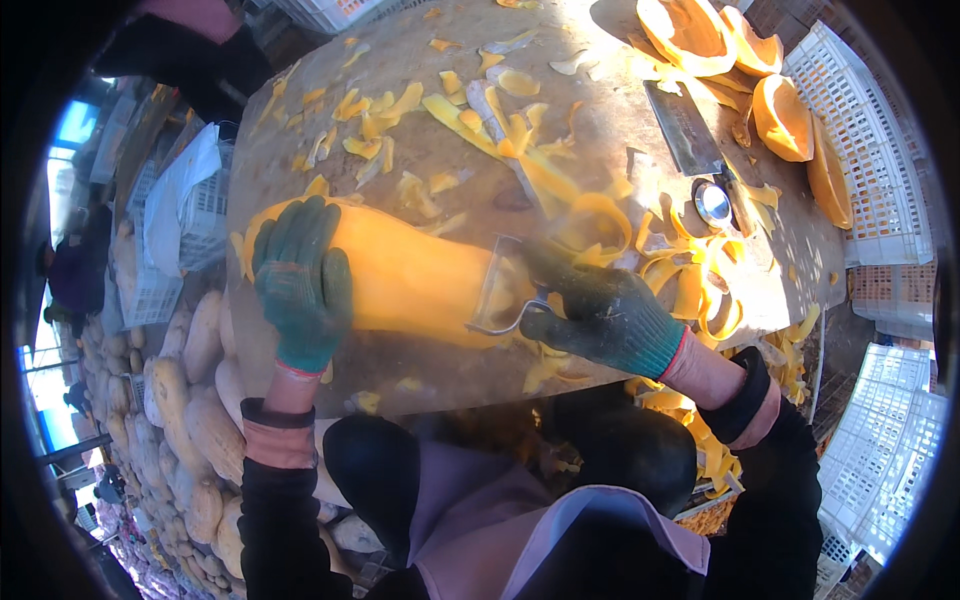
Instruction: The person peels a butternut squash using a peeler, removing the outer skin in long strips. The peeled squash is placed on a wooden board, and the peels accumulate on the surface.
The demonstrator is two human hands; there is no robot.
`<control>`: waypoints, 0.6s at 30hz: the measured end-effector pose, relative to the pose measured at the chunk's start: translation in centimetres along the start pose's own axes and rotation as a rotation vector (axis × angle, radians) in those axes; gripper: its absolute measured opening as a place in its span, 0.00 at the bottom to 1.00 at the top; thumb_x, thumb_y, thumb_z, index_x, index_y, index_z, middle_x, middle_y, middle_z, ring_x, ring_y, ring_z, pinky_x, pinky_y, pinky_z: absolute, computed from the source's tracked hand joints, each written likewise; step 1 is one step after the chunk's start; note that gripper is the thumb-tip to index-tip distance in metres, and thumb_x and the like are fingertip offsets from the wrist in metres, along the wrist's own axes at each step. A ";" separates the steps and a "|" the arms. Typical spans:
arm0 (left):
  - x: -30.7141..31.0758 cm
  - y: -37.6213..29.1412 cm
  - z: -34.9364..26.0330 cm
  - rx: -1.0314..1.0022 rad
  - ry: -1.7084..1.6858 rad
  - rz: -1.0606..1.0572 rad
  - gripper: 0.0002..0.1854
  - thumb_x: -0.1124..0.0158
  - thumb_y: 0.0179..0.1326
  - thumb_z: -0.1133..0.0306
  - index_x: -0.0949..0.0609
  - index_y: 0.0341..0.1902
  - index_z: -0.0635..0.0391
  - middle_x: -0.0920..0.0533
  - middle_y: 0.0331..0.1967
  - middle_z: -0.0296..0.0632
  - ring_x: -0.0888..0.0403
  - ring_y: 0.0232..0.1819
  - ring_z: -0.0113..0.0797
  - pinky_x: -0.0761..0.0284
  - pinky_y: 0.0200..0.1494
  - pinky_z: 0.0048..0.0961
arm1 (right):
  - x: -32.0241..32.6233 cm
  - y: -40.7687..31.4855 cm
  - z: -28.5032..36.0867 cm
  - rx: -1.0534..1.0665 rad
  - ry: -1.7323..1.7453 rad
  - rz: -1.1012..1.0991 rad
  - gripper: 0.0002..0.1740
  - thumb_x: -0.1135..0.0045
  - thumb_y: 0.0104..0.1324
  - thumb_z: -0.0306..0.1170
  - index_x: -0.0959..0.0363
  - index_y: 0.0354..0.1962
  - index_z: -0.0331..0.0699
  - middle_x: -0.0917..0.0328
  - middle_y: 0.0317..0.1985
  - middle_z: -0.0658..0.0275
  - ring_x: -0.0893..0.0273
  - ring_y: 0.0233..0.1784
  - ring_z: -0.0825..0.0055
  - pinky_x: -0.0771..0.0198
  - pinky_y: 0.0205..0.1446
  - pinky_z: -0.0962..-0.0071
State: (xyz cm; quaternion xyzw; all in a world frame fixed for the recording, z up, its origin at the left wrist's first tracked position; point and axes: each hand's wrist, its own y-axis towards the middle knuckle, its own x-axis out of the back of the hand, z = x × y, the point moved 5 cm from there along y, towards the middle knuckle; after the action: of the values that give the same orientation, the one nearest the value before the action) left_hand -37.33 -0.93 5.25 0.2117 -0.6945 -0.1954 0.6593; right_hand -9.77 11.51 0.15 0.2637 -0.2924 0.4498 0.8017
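A peeled orange butternut-type squash (412, 277) lies lengthwise across the wooden board in front of me. My left hand (304, 270), in a green-coated work glove, presses flat on its left end with the fingers together. In my gloved right hand (600, 307) is a wide metal peeler (517, 319), its blade across the squash's right end. Some motion blur surrounds the peeler and the right fingers. Long curled peel strips (701, 281) lie just beyond the right hand.
A cleaver (682, 127) lies at the upper right beside a round shiny metal object (712, 204). Cut squash halves (784, 116) line the right edge, by a white plastic crate (862, 135). Peel scraps (375, 112) litter the board (442, 382). Whole squashes (176, 405) are heaped at left.
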 end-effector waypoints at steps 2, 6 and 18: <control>-0.1 0.2 -0.2 -0.013 -0.002 0.006 0.19 0.43 0.66 0.69 0.16 0.58 0.59 0.17 0.59 0.49 0.22 0.64 0.52 0.38 0.73 0.50 | -1.3 1.1 0.4 0.023 0.042 0.036 0.41 0.36 0.67 0.49 0.38 0.72 0.42 0.18 0.32 0.52 0.16 0.33 0.55 0.22 0.40 0.59; 0.2 -0.4 0.5 -0.009 -0.044 0.050 0.19 0.44 0.68 0.67 0.16 0.58 0.59 0.17 0.58 0.50 0.22 0.64 0.53 0.38 0.73 0.50 | -3.9 -1.4 -2.2 -0.114 0.098 0.130 0.39 0.36 0.67 0.47 0.36 0.71 0.41 0.19 0.32 0.52 0.17 0.31 0.56 0.22 0.36 0.60; 0.4 0.4 0.7 -0.072 -0.025 0.072 0.18 0.41 0.67 0.67 0.15 0.57 0.59 0.16 0.57 0.50 0.21 0.61 0.53 0.34 0.70 0.48 | -1.5 -7.2 -3.0 -0.123 0.090 -0.012 0.41 0.29 0.62 0.40 0.33 0.71 0.41 0.20 0.32 0.57 0.18 0.33 0.58 0.22 0.37 0.64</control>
State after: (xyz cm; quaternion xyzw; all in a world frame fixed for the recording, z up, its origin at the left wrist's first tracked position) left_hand -38.05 -0.82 5.71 0.1602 -0.7022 -0.1992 0.6645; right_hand -3.43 9.43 -4.09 0.1953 -0.2814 0.4376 0.8314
